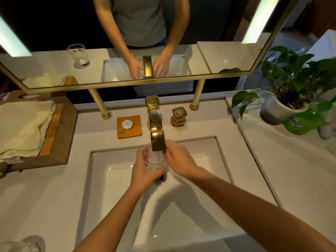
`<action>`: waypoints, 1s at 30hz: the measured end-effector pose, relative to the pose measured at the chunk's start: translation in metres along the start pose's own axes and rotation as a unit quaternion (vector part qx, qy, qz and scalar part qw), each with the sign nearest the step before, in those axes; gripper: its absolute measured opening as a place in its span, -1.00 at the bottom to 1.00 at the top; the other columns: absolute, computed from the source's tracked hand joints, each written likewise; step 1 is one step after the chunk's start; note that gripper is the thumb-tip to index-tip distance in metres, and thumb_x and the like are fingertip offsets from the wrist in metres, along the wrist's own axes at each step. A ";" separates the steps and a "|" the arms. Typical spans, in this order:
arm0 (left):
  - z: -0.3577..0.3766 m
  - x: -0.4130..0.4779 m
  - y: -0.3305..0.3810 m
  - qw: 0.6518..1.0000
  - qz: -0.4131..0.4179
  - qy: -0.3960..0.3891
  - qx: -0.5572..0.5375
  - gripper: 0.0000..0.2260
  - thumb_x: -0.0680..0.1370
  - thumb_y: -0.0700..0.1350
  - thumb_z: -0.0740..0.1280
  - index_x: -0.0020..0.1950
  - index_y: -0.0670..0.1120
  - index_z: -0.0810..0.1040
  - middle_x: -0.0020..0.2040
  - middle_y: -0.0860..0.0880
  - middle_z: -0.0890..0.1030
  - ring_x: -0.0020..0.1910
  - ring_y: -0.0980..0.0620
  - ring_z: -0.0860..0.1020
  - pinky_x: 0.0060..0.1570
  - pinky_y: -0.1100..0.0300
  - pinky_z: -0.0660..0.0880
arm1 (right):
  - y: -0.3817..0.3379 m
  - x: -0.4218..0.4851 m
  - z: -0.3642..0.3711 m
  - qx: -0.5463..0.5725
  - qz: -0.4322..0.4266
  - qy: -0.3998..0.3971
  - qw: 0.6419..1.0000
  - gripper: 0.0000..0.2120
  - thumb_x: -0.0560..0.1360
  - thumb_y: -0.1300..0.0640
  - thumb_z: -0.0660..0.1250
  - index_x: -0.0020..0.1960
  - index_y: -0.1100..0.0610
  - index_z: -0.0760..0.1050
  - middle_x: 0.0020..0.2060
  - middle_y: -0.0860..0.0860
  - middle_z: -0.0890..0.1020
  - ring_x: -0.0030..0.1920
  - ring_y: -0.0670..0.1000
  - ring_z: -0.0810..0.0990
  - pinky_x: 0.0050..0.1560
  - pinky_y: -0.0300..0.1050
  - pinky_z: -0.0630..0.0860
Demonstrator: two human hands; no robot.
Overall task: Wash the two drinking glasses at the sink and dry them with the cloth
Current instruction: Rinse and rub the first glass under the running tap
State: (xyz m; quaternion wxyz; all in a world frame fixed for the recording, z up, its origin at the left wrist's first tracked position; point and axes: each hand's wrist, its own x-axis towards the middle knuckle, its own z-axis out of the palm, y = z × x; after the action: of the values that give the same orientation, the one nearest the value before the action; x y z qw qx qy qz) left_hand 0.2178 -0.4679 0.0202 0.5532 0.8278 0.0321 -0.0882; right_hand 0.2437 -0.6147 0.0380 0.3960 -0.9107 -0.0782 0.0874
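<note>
The glass (154, 160) is held upright under the faucet (157, 135) at the sink's (101, 179) middle, the left hand (143, 170) gripping its left side and the right hand (179, 160) curling round its right.

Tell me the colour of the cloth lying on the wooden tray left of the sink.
The cloth is pale cream-yellow with a scalloped edge; the head view shows it.

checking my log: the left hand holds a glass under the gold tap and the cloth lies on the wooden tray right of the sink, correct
Not quite. In the head view the cloth lies on the wooden tray left of the sink, not right. The left hand does hold the glass under the gold tap.
</note>
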 end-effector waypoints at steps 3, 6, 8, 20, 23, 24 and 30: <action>-0.002 -0.001 -0.007 1.000 -0.012 0.005 0.011 -0.26 0.27 -0.06 0.57 0.31 0.09 0.23 0.16 0.05 0.48 0.10 0.06 0.52 0.01 0.19 0.55 | -0.001 -0.023 0.010 -0.013 -0.029 -0.051 0.998 -0.62 0.62 -0.04 0.02 0.04 0.05 0.59 0.02 0.00 0.62 0.11 -0.04 0.53 0.19 0.05 0.46; 0.004 -0.008 -0.006 0.999 -0.015 0.014 0.035 -0.26 0.28 -0.10 0.57 0.32 0.09 0.22 0.14 0.12 0.41 0.03 0.16 0.46 -0.26 0.47 0.46 | -0.005 -0.029 0.014 -0.133 -0.042 -0.083 0.987 -0.48 0.61 -0.11 -0.11 0.16 0.00 0.60 0.26 -0.03 0.58 0.47 -0.06 0.25 0.51 0.20 -0.10; 0.010 -0.010 -0.007 0.999 -0.021 0.043 0.018 -0.30 0.34 -0.14 0.53 0.36 0.04 0.23 0.13 0.10 0.43 -0.04 0.19 0.47 -0.36 0.52 0.44 | -0.017 -0.026 0.013 -0.161 -0.057 -0.057 0.984 -0.49 0.62 -0.08 -0.10 0.21 0.02 0.59 0.25 -0.01 0.59 0.48 -0.04 0.25 0.51 0.19 -0.19; 0.002 -0.010 -0.012 0.996 0.018 0.052 0.075 -0.22 0.26 -0.03 0.56 0.38 0.05 0.24 0.16 0.13 0.41 0.06 0.12 0.45 -0.02 0.25 0.43 | -0.030 0.002 -0.011 -0.205 -0.096 -0.307 0.924 -0.64 0.63 -0.05 0.11 0.02 0.17 0.56 -0.13 0.09 0.63 -0.11 0.03 0.56 0.03 -0.03 0.51; 0.016 -0.010 -0.010 0.995 -0.005 0.080 0.057 -0.37 0.35 0.14 0.32 0.39 0.11 0.23 0.11 0.11 0.45 0.11 0.04 0.53 0.05 0.19 0.49 | -0.044 0.004 0.003 -0.059 -0.008 -0.326 0.943 -0.60 0.67 0.06 0.04 -0.11 0.30 0.51 -0.26 0.16 0.54 -0.23 0.06 0.51 -0.20 -0.18 0.39; 0.018 -0.010 -0.011 0.995 -0.010 0.087 0.043 -0.41 0.35 0.14 0.30 0.36 0.14 0.25 0.10 0.09 0.47 0.11 0.02 0.55 0.06 0.16 0.52 | -0.045 0.004 0.007 -0.037 0.007 -0.325 0.945 -0.59 0.67 0.09 0.04 -0.09 0.35 0.51 -0.25 0.20 0.53 -0.22 0.08 0.50 -0.21 -0.18 0.38; 0.000 -0.021 -0.023 0.994 0.032 0.017 0.107 -0.24 0.30 -0.01 0.55 0.39 0.05 0.22 0.14 0.14 0.37 0.02 0.16 0.44 -0.11 0.42 0.41 | -0.021 -0.013 -0.005 -0.078 -0.068 -0.284 0.953 -0.70 0.57 0.03 0.25 -0.06 0.25 0.60 -0.18 0.19 0.63 -0.20 0.09 0.55 -0.18 -0.02 0.47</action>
State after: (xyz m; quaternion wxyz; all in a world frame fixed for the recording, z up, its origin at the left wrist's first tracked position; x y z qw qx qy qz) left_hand 0.1933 -0.4585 0.0031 0.4629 0.8844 0.0051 -0.0592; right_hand 0.2304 -0.6068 0.0581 0.2899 -0.8690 -0.2561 0.3085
